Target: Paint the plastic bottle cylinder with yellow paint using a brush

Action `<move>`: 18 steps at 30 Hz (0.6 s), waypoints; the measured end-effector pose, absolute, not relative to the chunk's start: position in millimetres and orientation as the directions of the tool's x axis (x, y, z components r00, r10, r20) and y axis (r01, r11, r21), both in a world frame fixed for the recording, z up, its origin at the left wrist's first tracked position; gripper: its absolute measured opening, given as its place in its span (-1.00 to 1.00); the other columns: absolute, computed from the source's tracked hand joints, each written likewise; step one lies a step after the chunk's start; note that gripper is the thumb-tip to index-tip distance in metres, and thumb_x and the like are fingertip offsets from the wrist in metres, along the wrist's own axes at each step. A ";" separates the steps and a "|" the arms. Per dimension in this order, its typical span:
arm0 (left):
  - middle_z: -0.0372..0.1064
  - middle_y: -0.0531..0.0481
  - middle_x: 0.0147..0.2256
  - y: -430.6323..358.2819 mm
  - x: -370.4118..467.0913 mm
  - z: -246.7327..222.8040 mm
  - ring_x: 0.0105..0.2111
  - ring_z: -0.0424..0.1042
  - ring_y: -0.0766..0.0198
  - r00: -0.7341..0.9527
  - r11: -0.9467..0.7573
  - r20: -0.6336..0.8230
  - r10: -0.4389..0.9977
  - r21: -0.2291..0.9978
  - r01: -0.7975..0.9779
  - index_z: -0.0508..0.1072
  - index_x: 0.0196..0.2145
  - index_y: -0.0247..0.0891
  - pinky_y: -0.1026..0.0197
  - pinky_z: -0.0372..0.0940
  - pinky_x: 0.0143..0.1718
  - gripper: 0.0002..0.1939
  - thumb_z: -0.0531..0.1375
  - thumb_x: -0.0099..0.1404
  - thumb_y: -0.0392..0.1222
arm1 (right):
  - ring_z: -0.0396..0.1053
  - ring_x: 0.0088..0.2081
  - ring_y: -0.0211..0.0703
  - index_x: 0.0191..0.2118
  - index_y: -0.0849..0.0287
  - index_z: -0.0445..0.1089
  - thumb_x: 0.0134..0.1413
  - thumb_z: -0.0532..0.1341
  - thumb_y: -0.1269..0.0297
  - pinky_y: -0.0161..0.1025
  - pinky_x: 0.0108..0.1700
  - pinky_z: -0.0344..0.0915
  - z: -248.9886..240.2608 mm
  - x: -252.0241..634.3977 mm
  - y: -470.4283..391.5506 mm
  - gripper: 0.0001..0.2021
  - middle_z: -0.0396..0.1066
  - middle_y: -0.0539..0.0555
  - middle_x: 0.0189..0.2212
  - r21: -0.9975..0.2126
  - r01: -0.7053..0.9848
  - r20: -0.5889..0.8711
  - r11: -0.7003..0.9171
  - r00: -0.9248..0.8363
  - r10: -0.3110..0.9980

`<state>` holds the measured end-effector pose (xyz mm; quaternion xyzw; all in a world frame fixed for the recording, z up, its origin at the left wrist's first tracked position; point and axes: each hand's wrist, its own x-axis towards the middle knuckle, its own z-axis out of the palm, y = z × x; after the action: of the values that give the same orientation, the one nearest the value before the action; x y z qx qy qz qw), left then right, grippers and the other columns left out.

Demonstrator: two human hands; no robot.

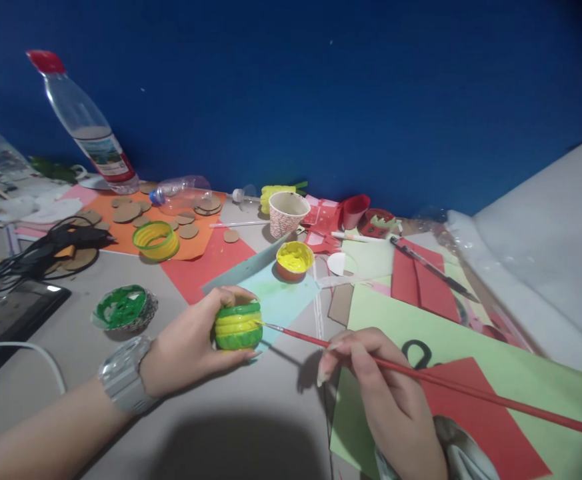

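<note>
My left hand [195,340] is wrapped round a small ribbed cylinder [239,327] painted in green and yellow bands, with a grey band on the wrist. My right hand [385,387] pinches a long thin red paintbrush [471,389], and the brush tip touches the cylinder's right side. Beyond them, a small cup of yellow paint [295,259] sits on light blue paper [291,297]. A bowl of green paint [123,309] stands left of my left hand. Farther back on orange paper is a yellow-green ring [155,241].
A water bottle [91,133] with a red cap leans at the back left, near a clear plastic bottle [185,193] and cardboard discs [127,212]. A patterned paper cup [287,213] stands mid-back. Black cables [45,250] lie left; green paper [545,373] spreads right.
</note>
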<state>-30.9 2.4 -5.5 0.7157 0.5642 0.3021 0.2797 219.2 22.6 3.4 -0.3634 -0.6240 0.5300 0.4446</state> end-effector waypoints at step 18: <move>0.43 -0.08 0.00 -1.4 -27.4 -11.7 -0.07 0.49 0.09 0.184 -0.314 0.269 0.945 0.599 0.737 0.17 -0.08 -0.10 0.08 0.39 -0.13 -0.50 0.32 0.12 -0.07 | 0.43 -0.36 -0.24 -0.18 0.04 0.40 0.31 -0.02 0.39 -0.27 -0.30 0.41 10.2 218.5 16.1 -0.75 0.44 0.02 -0.43 -0.952 -0.082 0.300 0.296 -0.445 0.844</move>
<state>-27.4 -1.4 -11.7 0.7502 0.5606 0.3066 0.1703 218.5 16.1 10.2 -0.2836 -0.6712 0.5214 0.4441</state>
